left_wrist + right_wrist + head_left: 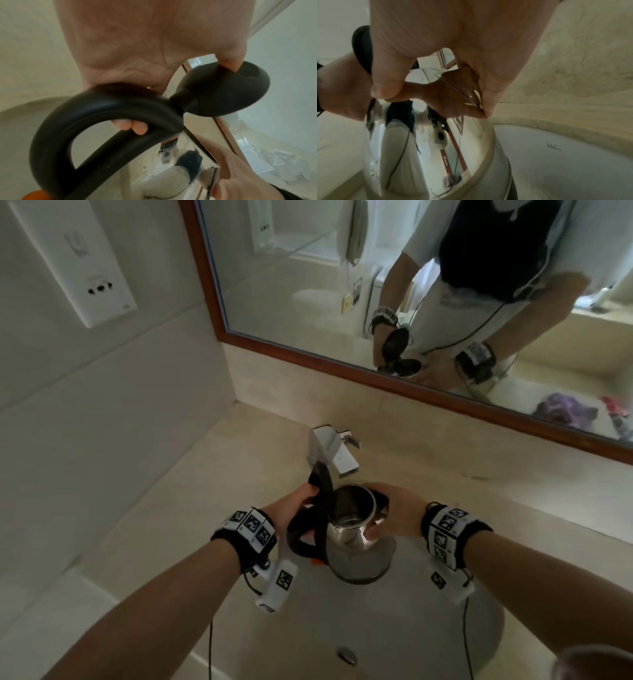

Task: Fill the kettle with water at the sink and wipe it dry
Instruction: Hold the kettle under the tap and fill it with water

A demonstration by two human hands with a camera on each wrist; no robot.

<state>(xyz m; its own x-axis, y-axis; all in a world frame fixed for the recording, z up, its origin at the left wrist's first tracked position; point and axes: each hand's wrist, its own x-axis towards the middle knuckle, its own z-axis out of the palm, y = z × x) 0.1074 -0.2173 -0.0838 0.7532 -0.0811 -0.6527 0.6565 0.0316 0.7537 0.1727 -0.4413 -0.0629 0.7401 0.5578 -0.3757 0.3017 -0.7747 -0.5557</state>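
Note:
A steel kettle (359, 563) with a black handle (305, 530) hangs over the sink basin (445, 628), below the chrome faucet (334, 448). Its black lid (320, 479) stands open and upright. My left hand (296, 503) grips the handle (85, 111), fingers curled under it and thumb on the lid (223, 94). My right hand (394, 510) holds the kettle's top on the spout side, thumb and fingers pressed to the shiny wall (436, 155). No water runs from the faucet. I cannot tell whether the kettle holds any water.
The drain (346, 657) lies in the basin near the front. A beige stone counter (205, 491) surrounds the sink. A wood-framed mirror (342, 364) runs behind it and reflects a purple cloth (561, 409). A wall socket plate (96, 285) is up left.

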